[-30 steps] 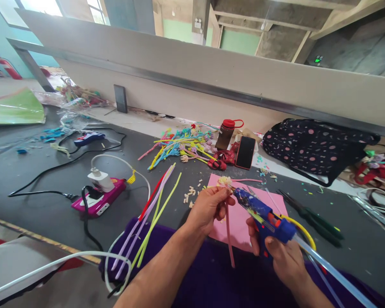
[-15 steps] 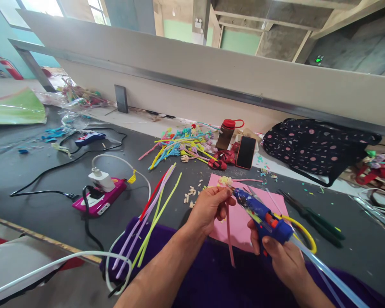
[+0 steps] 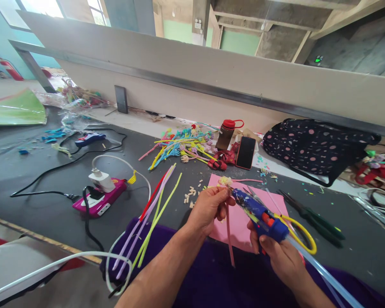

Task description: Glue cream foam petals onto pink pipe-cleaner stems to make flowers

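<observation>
My left hand [image 3: 210, 207] pinches a pink stem [image 3: 230, 239] just below a small cream flower head [image 3: 225, 181]; the stem hangs down past my fingers. My right hand [image 3: 277, 252] is wrapped round a blue hot glue gun [image 3: 256, 209] with a clear glue stick [image 3: 324, 269] in its back end. The gun's nozzle is close to the flower head, by my left fingertips; whether they touch I cannot tell. A pink sheet [image 3: 272, 201] lies under both hands. Small cream pieces [image 3: 190, 196] are scattered left of the sheet.
Green-handled shears [image 3: 317, 222] and yellow-handled scissors [image 3: 309, 235] lie to the right. Coloured stems [image 3: 157, 214] and a magenta power strip [image 3: 105, 201] are on the left. Behind are a flower pile [image 3: 182, 143], a bottle [image 3: 226, 134], a phone [image 3: 245, 152] and a dotted bag [image 3: 314, 147].
The glue gun has shifted slightly left and tilted a little, its rear end lower. My left hand and the flower have barely moved.
</observation>
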`<state>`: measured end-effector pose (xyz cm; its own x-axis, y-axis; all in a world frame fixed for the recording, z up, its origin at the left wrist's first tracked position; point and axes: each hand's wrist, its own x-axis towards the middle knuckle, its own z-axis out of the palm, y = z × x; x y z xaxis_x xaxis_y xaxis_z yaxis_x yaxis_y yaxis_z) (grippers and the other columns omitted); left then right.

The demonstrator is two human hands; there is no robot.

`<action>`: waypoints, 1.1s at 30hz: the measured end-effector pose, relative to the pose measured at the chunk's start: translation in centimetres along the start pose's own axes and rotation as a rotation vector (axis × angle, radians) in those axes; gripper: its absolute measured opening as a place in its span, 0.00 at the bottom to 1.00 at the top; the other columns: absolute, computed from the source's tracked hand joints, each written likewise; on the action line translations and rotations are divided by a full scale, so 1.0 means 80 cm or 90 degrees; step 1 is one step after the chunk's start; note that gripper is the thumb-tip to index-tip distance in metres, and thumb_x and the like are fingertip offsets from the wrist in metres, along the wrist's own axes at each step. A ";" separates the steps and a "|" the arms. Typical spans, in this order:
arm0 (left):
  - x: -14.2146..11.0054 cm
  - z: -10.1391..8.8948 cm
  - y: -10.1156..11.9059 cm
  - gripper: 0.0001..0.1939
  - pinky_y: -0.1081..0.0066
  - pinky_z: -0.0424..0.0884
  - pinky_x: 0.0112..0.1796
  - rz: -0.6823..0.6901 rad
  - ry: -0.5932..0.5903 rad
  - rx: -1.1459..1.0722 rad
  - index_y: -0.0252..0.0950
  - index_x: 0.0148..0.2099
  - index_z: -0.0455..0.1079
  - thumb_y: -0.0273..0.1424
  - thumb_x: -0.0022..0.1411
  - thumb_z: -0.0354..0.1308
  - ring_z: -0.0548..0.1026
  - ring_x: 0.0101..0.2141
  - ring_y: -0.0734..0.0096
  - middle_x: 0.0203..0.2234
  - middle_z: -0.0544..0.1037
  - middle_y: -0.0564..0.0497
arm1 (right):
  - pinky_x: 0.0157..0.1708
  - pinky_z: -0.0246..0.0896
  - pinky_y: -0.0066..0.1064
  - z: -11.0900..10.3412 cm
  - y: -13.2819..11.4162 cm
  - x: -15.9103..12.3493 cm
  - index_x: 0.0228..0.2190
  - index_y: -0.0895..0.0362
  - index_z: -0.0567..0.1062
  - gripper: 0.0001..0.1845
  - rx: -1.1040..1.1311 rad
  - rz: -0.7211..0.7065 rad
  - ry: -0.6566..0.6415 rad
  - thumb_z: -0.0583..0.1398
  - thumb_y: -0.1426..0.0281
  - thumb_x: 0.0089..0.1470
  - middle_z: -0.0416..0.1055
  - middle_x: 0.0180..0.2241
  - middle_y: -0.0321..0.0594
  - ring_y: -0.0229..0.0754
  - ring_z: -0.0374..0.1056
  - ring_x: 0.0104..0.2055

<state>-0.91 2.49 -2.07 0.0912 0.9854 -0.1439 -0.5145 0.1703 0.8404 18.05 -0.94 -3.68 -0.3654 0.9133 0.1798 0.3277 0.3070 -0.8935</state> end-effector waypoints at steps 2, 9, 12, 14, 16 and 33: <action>0.000 -0.001 0.000 0.13 0.80 0.44 0.10 0.000 0.000 -0.004 0.30 0.25 0.68 0.35 0.54 0.58 0.60 0.09 0.87 0.17 0.72 0.53 | 0.24 0.57 0.31 -0.003 0.006 0.001 0.33 0.58 0.72 0.20 -0.012 -0.012 -0.023 0.51 0.55 0.56 0.67 0.19 0.37 0.40 0.62 0.22; 0.002 -0.001 0.000 0.13 0.80 0.45 0.11 -0.004 0.006 -0.004 0.30 0.25 0.68 0.37 0.53 0.58 0.60 0.09 0.87 0.17 0.72 0.53 | 0.24 0.56 0.30 -0.003 0.005 0.001 0.30 0.57 0.72 0.19 -0.016 -0.020 -0.043 0.51 0.56 0.56 0.68 0.22 0.38 0.39 0.62 0.22; 0.002 -0.001 0.000 0.14 0.80 0.46 0.11 -0.003 0.002 0.005 0.31 0.25 0.67 0.37 0.52 0.58 0.60 0.09 0.86 0.17 0.72 0.53 | 0.24 0.56 0.30 -0.002 0.003 0.001 0.32 0.58 0.71 0.19 -0.018 -0.022 -0.022 0.51 0.56 0.56 0.67 0.20 0.37 0.39 0.62 0.22; 0.001 -0.001 -0.001 0.14 0.80 0.46 0.11 0.002 -0.002 0.012 0.31 0.24 0.67 0.37 0.52 0.58 0.60 0.09 0.86 0.17 0.72 0.53 | 0.24 0.57 0.30 -0.002 0.003 0.002 0.31 0.58 0.71 0.19 -0.021 -0.029 -0.032 0.51 0.56 0.56 0.67 0.20 0.38 0.40 0.62 0.22; 0.001 -0.001 -0.001 0.13 0.79 0.46 0.11 0.005 -0.001 0.019 0.31 0.24 0.67 0.37 0.52 0.58 0.60 0.09 0.86 0.17 0.72 0.53 | 0.24 0.57 0.31 -0.003 0.001 0.003 0.31 0.58 0.71 0.19 -0.027 -0.027 -0.043 0.51 0.55 0.56 0.67 0.20 0.38 0.41 0.63 0.23; -0.002 0.002 0.002 0.15 0.79 0.49 0.11 0.035 0.033 0.089 0.31 0.24 0.68 0.39 0.54 0.57 0.60 0.09 0.86 0.15 0.71 0.55 | 0.26 0.59 0.32 -0.007 0.003 0.004 0.33 0.58 0.72 0.20 -0.080 -0.028 -0.045 0.51 0.55 0.55 0.69 0.23 0.39 0.41 0.65 0.24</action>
<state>-0.84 2.36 -1.82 0.0211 0.9926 -0.1194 -0.3934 0.1181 0.9118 18.52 -0.42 -3.59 -0.4401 0.8789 0.1841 0.4152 0.3809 -0.8262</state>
